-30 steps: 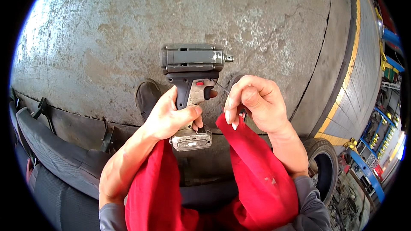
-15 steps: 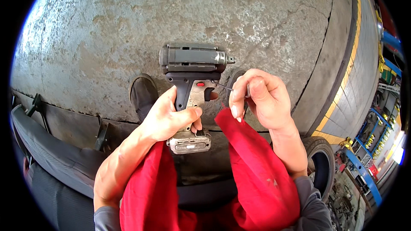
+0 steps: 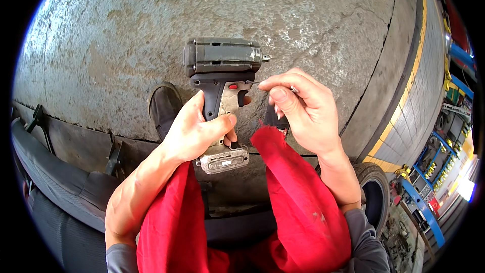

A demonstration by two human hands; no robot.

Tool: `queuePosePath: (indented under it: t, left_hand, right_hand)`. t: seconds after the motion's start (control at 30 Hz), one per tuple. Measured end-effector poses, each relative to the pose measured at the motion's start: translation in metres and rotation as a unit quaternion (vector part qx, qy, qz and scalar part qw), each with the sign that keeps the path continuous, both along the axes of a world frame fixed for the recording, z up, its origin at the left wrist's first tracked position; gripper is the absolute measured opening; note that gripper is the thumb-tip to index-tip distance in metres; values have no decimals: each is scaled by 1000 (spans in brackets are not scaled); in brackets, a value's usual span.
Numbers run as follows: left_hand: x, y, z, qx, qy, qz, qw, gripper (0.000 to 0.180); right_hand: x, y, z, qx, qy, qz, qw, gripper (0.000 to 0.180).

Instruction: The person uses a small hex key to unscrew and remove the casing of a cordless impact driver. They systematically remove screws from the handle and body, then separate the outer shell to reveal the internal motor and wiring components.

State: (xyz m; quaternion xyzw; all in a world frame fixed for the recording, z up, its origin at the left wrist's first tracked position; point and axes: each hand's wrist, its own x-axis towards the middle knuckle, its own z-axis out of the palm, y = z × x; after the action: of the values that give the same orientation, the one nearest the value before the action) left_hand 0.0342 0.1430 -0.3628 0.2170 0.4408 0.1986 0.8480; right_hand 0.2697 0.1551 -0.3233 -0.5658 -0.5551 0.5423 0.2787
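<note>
The floor (image 3: 303, 10) is the widest thing here, and above it, not resting on it, is the wrench (image 3: 222, 55). It is held nearer to the floor's near edge than to its far one, with the battery (image 3: 225, 160) over that near edge and the square drive pointing to the right edge. For the work that seems to be in hand, turning a small screw in the grip, I think the wrench should be kept quiet, because it has no support from below except one hand; resting the battery on a thigh could help. Taking the battery off would be safer too, as a finger shows by the trigger (image 3: 242, 97).

The left hand (image 3: 197, 129) is closed around the grip, the thumb lying across its front and some fingers passing behind. The right hand (image 3: 300, 103) is half curled, and its thumb and forefinger pinch the key (image 3: 253, 82) lightly; the other fingers are bent and seem to hold nothing else.

The key is a thin metal rod, perhaps a hex key. Its tip is at the grip's upper right corner, just above the trigger. If it sits in a screw head there, it is better to push it fully in, hold it in line with the screw and turn slowly, so the head is not damaged. How deep the tip goes, I cannot tell.
</note>
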Motion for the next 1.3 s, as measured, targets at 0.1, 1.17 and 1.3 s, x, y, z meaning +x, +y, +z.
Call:
queuePosePath:
  t: [0.1, 1.17, 1.3]
  left_hand:
    - [0, 1, -6, 2, 0, 16, 1000, 42]
    - [-7, -1, -19, -19, 64, 94, 993, 37]
    - [-10, -2, -22, -20, 62, 98, 993, 38]
  right_hand:
    - [-5, 0, -16, 40, 23, -37, 998, 17]
    - [-6, 19, -123, -114, -117, -142, 976, 20]
    - [11, 17, -162, -99, -170, -135, 971, 26]
